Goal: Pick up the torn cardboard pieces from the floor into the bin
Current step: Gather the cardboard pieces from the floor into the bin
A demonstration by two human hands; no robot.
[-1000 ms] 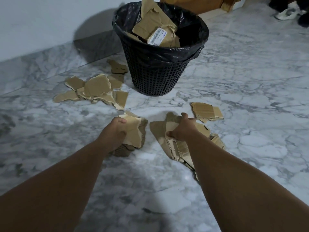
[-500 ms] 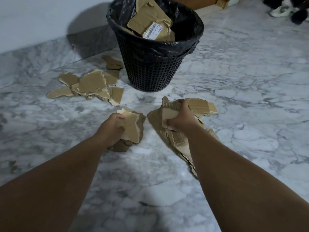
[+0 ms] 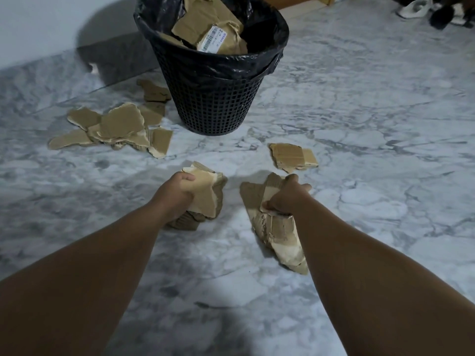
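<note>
My left hand (image 3: 177, 194) grips a bunch of torn cardboard pieces (image 3: 205, 199) just above the marble floor. My right hand (image 3: 288, 199) grips a second, longer bunch of cardboard (image 3: 277, 232) that trails back beside my forearm. Ahead stands a black mesh bin (image 3: 213, 98) with a black liner, holding several cardboard pieces (image 3: 210, 29), one with a white label. A loose piece (image 3: 293, 156) lies on the floor beyond my right hand. A scattered pile of pieces (image 3: 118, 127) lies left of the bin.
A white wall (image 3: 51, 24) runs along the far left behind the bin. Shoes (image 3: 416, 7) sit at the far right corner. A wooden edge (image 3: 303, 5) shows behind the bin. The marble floor (image 3: 372, 124) stretches to the right.
My right hand, which had drawn forward next to the loose piece, now sits short of it, and the piece lies apart on the floor. My left hand keeps its grip.
</note>
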